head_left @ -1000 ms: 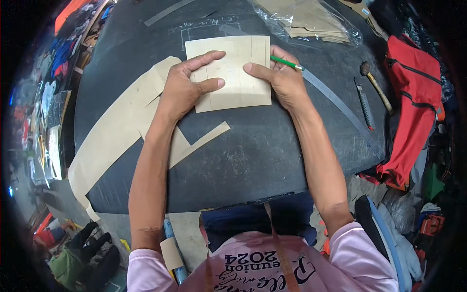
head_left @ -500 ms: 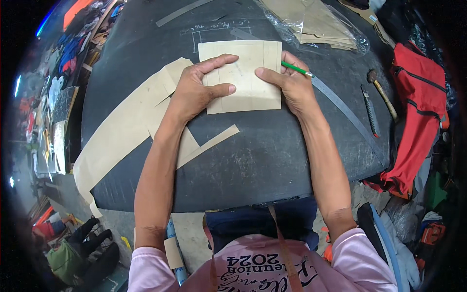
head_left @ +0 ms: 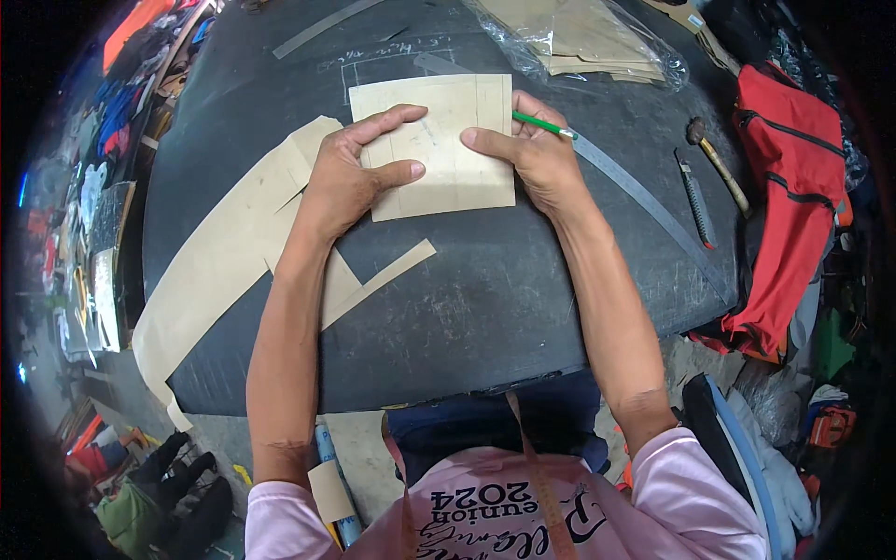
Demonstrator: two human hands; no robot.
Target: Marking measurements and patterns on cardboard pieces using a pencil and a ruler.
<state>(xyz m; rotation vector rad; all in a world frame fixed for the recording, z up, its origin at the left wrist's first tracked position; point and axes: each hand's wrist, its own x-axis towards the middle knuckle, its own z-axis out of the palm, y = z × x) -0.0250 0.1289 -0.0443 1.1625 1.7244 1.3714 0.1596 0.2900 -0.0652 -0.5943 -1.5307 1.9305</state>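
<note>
Your left hand point(head_left: 350, 177) lies open and flat on the tan card piece point(head_left: 437, 145). Your fingers are spread and they press the card down on the dark worktop point(head_left: 485, 289). Your right hand point(head_left: 532, 154) is on the right edge of the same card. It is curled around a green pencil point(head_left: 546, 125), and its first finger points left across the card. The pencil tip sticks out to the right, away from the card.

The card is right in front of you, near the far side of the worktop, between your two hands. It is close to a square, a bit wider than it is tall. Its long side runs from left to right. Both hands touch it, and the left one covers more of it. Thin pencil lines run across it.

The card looks stiff, smooth and flat. The worktop looks rough and scratched, with chalk marks on it.

A long, thin metal ruler point(head_left: 653, 205) lies slanted just to the right of your right hand. A big cut tan sheet point(head_left: 224, 271) lies under your left arm. Farther right sit a small knife point(head_left: 696, 198) and a hammer point(head_left: 717, 164). A clear bag of tan pieces point(head_left: 583, 42) lies at the far edge. A red bag point(head_left: 793, 187) hangs off the right side.
</note>
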